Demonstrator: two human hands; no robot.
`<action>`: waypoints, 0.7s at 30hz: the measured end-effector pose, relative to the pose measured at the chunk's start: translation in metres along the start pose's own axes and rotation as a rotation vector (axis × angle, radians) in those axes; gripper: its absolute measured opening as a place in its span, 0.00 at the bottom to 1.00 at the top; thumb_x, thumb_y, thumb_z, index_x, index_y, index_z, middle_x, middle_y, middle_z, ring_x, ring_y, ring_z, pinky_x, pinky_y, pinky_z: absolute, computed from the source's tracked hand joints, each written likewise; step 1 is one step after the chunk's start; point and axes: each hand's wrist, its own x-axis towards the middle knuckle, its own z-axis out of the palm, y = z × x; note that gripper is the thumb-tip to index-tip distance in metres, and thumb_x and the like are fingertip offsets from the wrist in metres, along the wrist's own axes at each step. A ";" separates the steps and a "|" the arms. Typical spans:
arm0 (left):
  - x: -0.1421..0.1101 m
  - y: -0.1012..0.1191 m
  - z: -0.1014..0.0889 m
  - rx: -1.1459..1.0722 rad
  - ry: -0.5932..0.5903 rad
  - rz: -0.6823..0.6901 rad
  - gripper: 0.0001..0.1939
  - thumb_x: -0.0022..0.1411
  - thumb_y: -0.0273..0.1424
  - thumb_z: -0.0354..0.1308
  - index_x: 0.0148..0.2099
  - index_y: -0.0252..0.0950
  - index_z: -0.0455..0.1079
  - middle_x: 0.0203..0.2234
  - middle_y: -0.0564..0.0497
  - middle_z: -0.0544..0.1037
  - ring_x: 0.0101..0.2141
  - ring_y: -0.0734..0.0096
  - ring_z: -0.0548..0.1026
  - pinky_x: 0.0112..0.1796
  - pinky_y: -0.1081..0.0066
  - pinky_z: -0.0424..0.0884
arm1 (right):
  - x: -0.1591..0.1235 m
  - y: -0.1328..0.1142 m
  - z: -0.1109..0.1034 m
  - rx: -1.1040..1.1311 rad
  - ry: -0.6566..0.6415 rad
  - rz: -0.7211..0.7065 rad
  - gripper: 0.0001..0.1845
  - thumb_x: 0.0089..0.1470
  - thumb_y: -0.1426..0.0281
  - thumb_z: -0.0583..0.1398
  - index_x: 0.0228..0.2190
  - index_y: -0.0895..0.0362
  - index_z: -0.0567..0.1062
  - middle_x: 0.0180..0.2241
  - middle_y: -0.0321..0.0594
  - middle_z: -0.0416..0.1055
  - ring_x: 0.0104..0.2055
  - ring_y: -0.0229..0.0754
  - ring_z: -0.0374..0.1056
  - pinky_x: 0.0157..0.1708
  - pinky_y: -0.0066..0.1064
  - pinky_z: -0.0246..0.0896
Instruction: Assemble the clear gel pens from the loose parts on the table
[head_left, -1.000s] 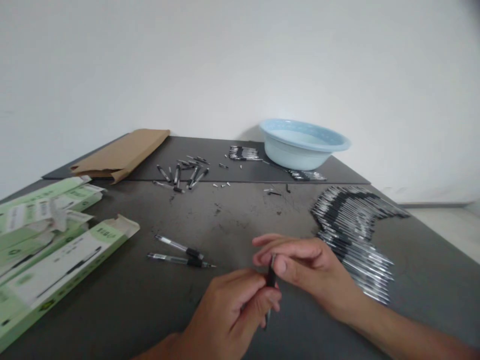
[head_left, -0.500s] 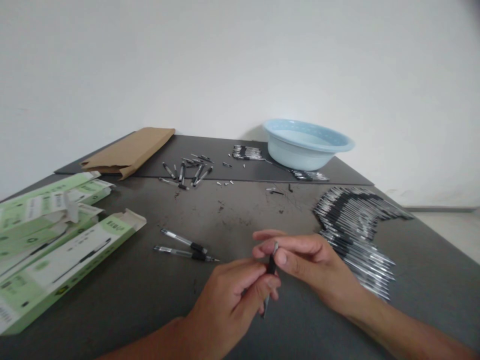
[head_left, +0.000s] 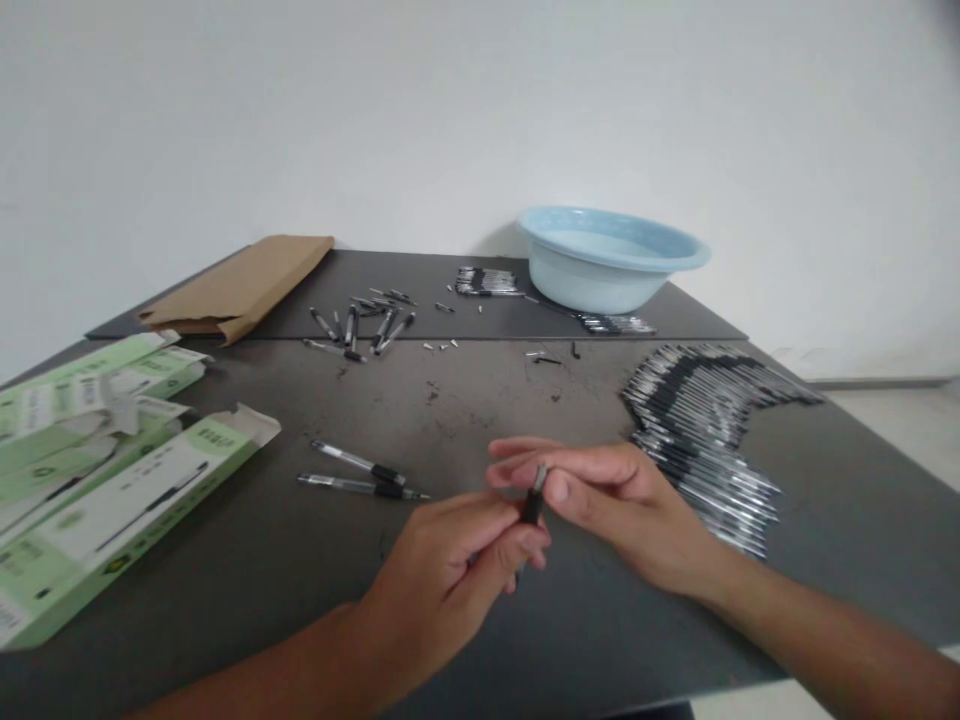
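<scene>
One gel pen (head_left: 533, 506), long axis tilted: gripped in your left hand (head_left: 466, 560); upper end at your right hand (head_left: 630, 500) (fingers pinching or loose, cannot tell).

The person's bare left hand (head_left: 465, 560) and bare right hand (head_left: 630, 500) have slim, tapering fingers, and the right thumb (head_left: 581, 502) shows a short, rounded nail. The left forearm (head_left: 300, 655), near left, and right forearm (head_left: 810, 625), near right, are bare too, smooth in outline.

Left grip (head_left: 465, 560) clenched, right grip (head_left: 622, 495) held just beside with fingers (head_left: 589, 463) extended, both forearms (head_left: 817, 615) angled inward.
</scene>
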 end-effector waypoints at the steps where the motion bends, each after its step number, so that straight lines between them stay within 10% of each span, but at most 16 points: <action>1: 0.001 0.000 0.000 0.002 -0.005 -0.003 0.16 0.77 0.30 0.54 0.35 0.33 0.77 0.25 0.54 0.79 0.23 0.79 0.76 0.29 0.81 0.71 | 0.001 -0.001 0.000 -0.001 -0.002 -0.009 0.11 0.67 0.63 0.66 0.48 0.43 0.87 0.53 0.38 0.84 0.60 0.48 0.77 0.48 0.34 0.80; 21: -0.001 -0.004 -0.002 0.031 -0.051 -0.029 0.14 0.76 0.29 0.54 0.38 0.34 0.79 0.25 0.53 0.80 0.25 0.76 0.77 0.29 0.79 0.71 | -0.002 -0.001 -0.004 -0.157 0.049 -0.143 0.11 0.64 0.69 0.68 0.45 0.43 0.88 0.42 0.37 0.87 0.50 0.43 0.79 0.51 0.35 0.76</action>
